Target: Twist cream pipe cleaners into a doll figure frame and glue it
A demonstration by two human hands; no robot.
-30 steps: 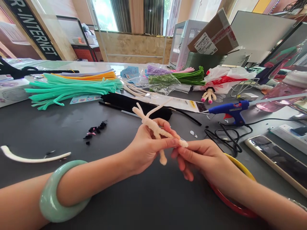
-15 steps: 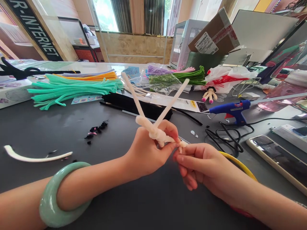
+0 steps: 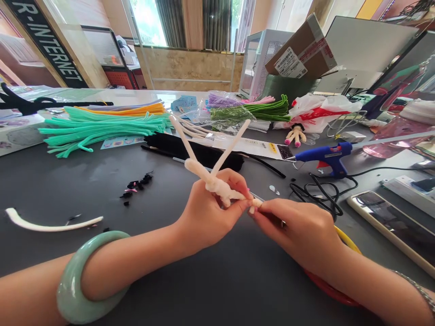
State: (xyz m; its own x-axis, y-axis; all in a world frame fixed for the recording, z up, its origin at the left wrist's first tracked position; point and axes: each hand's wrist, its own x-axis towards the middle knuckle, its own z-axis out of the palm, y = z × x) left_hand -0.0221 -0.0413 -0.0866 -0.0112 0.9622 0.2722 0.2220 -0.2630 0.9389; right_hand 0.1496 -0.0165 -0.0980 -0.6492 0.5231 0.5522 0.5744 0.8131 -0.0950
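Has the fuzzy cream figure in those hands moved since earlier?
Yes, the cream pipe-cleaner figure has swung upward: its long ends now reach past the black pipe-cleaner bundle.

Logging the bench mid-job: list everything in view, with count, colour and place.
pipe-cleaner figure: 1, cream, held between both hands
loose pipe cleaner: 1, cream, left on the tabletop
pipe-cleaner bundles: 3, mint, black, green, behind the hands
hot glue gun: 1, blue, at right
doll: 1, cream, pink feet, by the bag
plastic bag: 1, white-and-red, back right
cardboard box: 1, brown, back right
smartphone: 1, gold-edged, right edge
bangle: 1, pale green, left forearm
left hand: 1, holding the figure
right hand: 1, pinching the figure's end
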